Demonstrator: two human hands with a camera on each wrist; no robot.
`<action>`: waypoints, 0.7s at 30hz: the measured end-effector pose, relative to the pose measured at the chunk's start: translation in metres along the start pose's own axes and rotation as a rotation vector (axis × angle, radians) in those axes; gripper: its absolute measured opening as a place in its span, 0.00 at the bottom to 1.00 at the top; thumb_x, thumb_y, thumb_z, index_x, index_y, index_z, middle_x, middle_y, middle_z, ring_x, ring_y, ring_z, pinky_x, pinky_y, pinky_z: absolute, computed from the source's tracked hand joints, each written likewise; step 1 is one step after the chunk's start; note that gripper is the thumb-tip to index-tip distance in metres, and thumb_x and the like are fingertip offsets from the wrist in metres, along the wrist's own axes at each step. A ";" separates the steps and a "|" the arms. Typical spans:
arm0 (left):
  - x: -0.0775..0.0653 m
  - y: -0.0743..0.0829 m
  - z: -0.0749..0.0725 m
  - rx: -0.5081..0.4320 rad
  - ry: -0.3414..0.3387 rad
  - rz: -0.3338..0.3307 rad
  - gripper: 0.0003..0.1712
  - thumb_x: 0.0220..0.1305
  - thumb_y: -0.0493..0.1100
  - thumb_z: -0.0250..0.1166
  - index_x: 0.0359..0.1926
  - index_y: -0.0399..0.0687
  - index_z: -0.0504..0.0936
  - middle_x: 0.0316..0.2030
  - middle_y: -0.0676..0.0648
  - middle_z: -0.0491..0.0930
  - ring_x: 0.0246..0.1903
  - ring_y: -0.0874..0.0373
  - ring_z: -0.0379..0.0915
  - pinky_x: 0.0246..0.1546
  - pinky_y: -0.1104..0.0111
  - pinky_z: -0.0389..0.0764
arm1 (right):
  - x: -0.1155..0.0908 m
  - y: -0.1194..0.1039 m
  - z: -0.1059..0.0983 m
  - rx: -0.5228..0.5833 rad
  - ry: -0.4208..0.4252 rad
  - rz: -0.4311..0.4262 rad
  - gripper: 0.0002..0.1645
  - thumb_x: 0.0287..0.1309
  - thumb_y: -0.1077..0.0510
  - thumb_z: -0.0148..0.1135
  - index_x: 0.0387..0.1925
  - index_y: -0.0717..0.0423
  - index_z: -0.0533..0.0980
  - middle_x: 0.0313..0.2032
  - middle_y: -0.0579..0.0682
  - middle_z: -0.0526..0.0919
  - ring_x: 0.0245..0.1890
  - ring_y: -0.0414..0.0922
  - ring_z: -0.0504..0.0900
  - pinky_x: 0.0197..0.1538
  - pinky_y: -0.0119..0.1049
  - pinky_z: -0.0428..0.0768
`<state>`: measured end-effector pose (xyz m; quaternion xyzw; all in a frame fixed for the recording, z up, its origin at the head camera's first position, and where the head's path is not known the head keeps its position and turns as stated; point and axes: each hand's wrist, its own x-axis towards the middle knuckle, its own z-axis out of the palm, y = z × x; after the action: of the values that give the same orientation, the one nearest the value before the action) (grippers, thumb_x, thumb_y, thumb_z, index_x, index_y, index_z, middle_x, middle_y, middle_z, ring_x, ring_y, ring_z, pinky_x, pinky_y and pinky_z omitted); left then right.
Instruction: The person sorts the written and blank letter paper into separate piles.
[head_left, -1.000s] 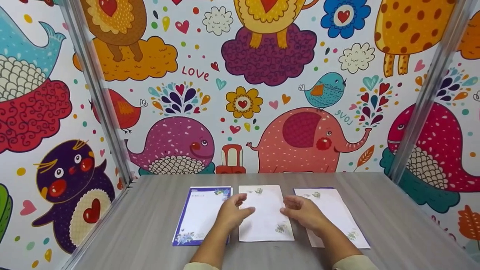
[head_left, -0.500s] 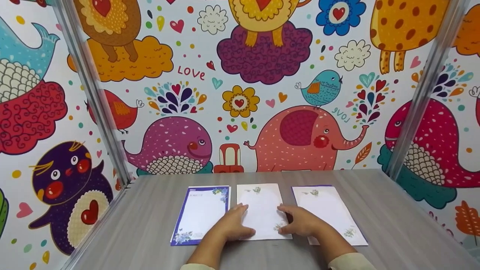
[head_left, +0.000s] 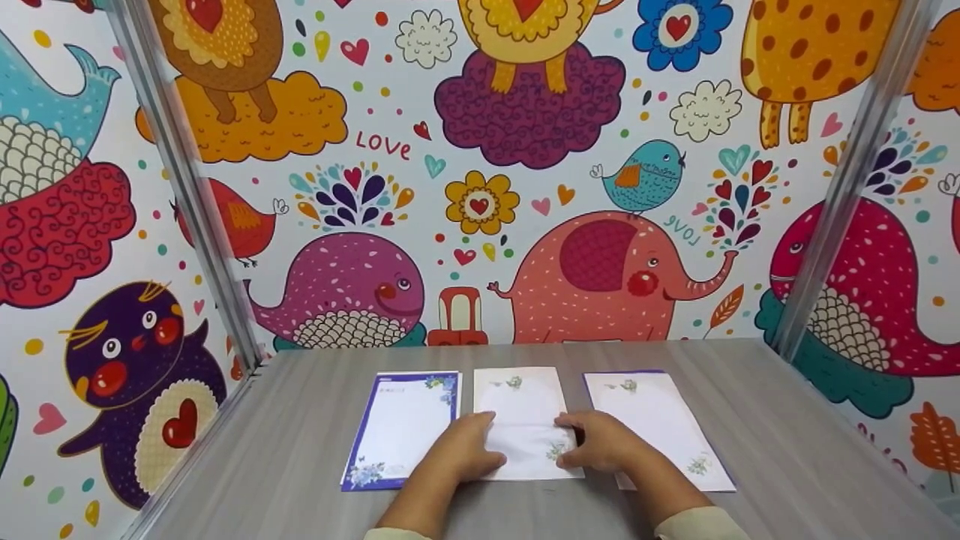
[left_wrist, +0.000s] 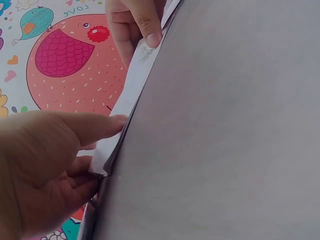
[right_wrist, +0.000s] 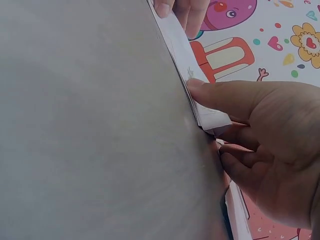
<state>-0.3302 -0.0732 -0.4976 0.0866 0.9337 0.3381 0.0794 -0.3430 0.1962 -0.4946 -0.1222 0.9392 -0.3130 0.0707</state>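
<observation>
A stack of white letter paper (head_left: 525, 409) with small green floral prints lies in the middle of the table. My left hand (head_left: 466, 450) grips its left edge, thumb on the near part and fingers at the side. At the opposite edge my right hand (head_left: 606, 442) holds the stack the same way, the thumb close to the lower floral print. A faint crease runs across the top sheet between both hands. In the right wrist view several layers show along the near edge of the paper (right_wrist: 182, 55), with the thumb pressed on top and some fingers hidden beneath.
To the left lies blue-bordered floral paper (head_left: 409, 420), partly behind my left forearm. White floral paper (head_left: 652, 420) with a purple edge showing under it lies at the right. The grey wood-grain table (head_left: 292, 442) ends at a cartoon-printed wall (head_left: 480, 259) with metal posts.
Both hands have come down from above the middle paper and taken hold of its side edges. In the last half second the top sheet has bowed slightly. The side papers stay put.
</observation>
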 end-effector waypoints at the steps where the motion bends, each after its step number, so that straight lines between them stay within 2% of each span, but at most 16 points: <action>1: 0.000 0.000 0.000 -0.004 0.011 -0.009 0.43 0.61 0.47 0.79 0.75 0.44 0.75 0.74 0.38 0.75 0.77 0.38 0.67 0.81 0.41 0.63 | 0.000 0.000 0.000 0.000 0.008 0.004 0.37 0.50 0.53 0.86 0.64 0.44 0.84 0.64 0.54 0.85 0.67 0.59 0.81 0.75 0.69 0.71; 5: -0.001 0.001 -0.001 -0.004 0.071 -0.006 0.39 0.60 0.44 0.79 0.71 0.42 0.78 0.68 0.38 0.81 0.74 0.38 0.72 0.78 0.41 0.68 | 0.001 -0.001 -0.001 -0.005 0.038 0.016 0.31 0.51 0.55 0.85 0.59 0.44 0.87 0.59 0.53 0.88 0.61 0.55 0.84 0.72 0.68 0.74; 8: -0.002 0.001 -0.002 0.021 0.132 0.037 0.38 0.58 0.43 0.80 0.68 0.39 0.80 0.63 0.39 0.86 0.70 0.37 0.77 0.75 0.43 0.72 | 0.002 -0.001 -0.001 -0.005 0.055 0.002 0.29 0.51 0.56 0.84 0.58 0.46 0.88 0.56 0.51 0.89 0.57 0.52 0.85 0.71 0.65 0.77; 11: -0.003 0.001 -0.001 0.045 0.171 0.061 0.37 0.55 0.43 0.81 0.66 0.38 0.82 0.59 0.39 0.88 0.67 0.36 0.78 0.73 0.44 0.75 | 0.001 -0.002 0.000 0.005 0.069 -0.025 0.28 0.51 0.59 0.83 0.57 0.49 0.88 0.50 0.49 0.90 0.49 0.47 0.84 0.64 0.58 0.83; 14: -0.003 0.000 -0.001 0.037 0.172 0.059 0.37 0.55 0.42 0.80 0.65 0.37 0.82 0.59 0.38 0.87 0.67 0.36 0.79 0.73 0.44 0.75 | 0.001 -0.002 0.000 0.018 0.074 -0.045 0.27 0.51 0.61 0.83 0.56 0.52 0.88 0.44 0.47 0.89 0.42 0.44 0.80 0.55 0.50 0.86; 17: -0.002 0.000 0.000 0.006 0.165 0.049 0.35 0.58 0.42 0.79 0.65 0.35 0.82 0.60 0.36 0.86 0.67 0.36 0.79 0.73 0.43 0.74 | 0.002 -0.001 0.000 0.049 0.086 -0.045 0.26 0.51 0.63 0.83 0.54 0.53 0.88 0.41 0.47 0.89 0.40 0.44 0.80 0.49 0.46 0.85; 21: -0.001 -0.001 0.002 -0.033 0.202 0.042 0.29 0.65 0.42 0.74 0.64 0.34 0.82 0.61 0.34 0.85 0.67 0.35 0.78 0.73 0.42 0.74 | 0.004 0.001 0.002 0.132 0.143 -0.002 0.25 0.52 0.62 0.82 0.54 0.56 0.87 0.43 0.49 0.90 0.44 0.46 0.86 0.52 0.47 0.89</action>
<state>-0.3286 -0.0730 -0.4991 0.0701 0.9293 0.3621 -0.0209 -0.3461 0.1948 -0.4969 -0.0955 0.9191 -0.3821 0.0112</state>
